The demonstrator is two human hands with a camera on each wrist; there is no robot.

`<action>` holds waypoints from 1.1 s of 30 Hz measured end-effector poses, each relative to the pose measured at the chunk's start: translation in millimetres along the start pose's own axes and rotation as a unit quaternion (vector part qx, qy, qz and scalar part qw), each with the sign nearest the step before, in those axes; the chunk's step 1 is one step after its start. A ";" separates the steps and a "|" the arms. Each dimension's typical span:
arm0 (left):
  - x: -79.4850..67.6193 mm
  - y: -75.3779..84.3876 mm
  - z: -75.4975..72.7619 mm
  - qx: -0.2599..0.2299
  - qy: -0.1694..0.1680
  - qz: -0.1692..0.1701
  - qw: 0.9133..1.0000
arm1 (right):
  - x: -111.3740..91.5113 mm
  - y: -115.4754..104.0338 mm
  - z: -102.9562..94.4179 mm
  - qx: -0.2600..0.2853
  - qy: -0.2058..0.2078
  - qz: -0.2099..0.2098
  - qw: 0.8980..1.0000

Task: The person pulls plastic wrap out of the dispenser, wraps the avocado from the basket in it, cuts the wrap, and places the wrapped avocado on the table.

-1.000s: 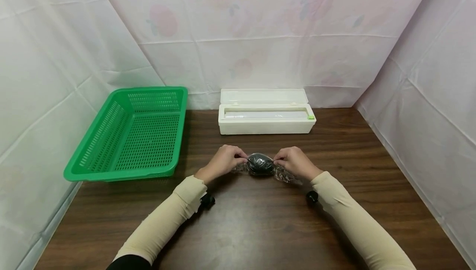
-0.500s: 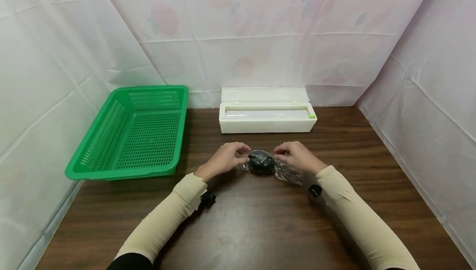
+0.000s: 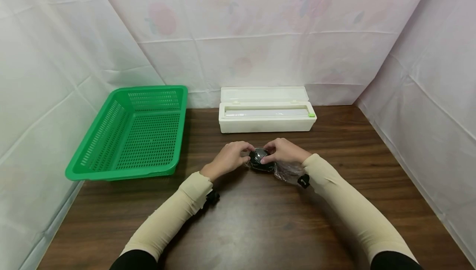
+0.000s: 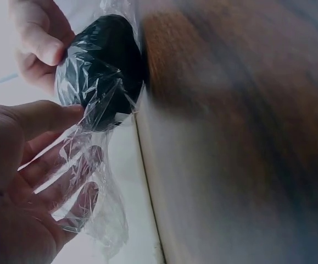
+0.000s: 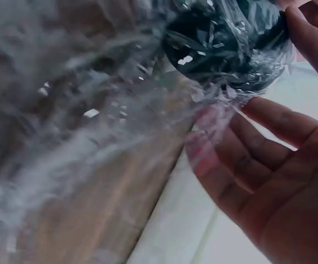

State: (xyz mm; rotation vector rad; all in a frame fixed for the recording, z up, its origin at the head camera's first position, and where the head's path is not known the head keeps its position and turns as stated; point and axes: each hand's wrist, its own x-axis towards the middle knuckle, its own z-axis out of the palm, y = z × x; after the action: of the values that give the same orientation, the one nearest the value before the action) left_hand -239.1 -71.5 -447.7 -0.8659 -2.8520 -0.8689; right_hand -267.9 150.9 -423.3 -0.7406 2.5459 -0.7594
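Note:
A dark, rounded lump point(image 3: 257, 158) wrapped in clear cling film lies at the middle of the table, between both hands. The left hand point(image 3: 229, 157) holds its left end with thumb and index finger; in the left wrist view, loose film point(image 4: 110, 225) trails over the other fingers. From the right, the right hand point(image 3: 287, 151) grips the lump, thumb on top and fingers at the far side. Crumpled cling film point(image 3: 289, 171) extends from the right end under the right wrist. Close up, the wrapped lump point(image 5: 230, 47) looks dark green to black; its kind does not show.
Behind the hands stands a white cling film dispenser point(image 3: 267, 126) with its lid point(image 3: 264, 94) raised and a green slider point(image 3: 311, 115) at the right. A green perforated basket point(image 3: 174, 146) sits at the left. Pale cloth curtains enclose the back and sides of the wooden table point(image 3: 260, 228).
The right hand has let go of the twisted film at the right end and moved left onto the lump. The left hand's fingers have shifted slightly right, closer around the left end.

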 end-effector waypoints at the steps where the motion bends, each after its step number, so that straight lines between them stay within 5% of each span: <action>1: 0.4 -0.8 0.7 0.005 0.004 0.004 1.000 | 0.6 -0.8 -0.9 0.000 -0.005 0.007 1.000; 12: 2.2 -4.0 5.3 0.049 0.058 0.057 0.996 | 0.2 -3.2 5.1 0.005 -0.038 0.062 0.997; 22: -0.5 -3.8 1.1 0.054 0.071 0.065 0.994 | -7.2 -4.6 18.1 0.014 0.028 0.086 0.996; 33: -11.0 -0.9 -30.1 0.107 0.094 0.103 0.984 | -24.1 -16.3 18.0 0.102 0.085 0.089 0.987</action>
State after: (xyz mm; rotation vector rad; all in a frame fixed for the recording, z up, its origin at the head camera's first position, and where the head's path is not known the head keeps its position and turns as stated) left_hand -234.0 -93.4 -424.9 -0.9723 -2.5772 -0.5755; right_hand -234.0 146.2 -422.8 -0.3910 2.5873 -1.0388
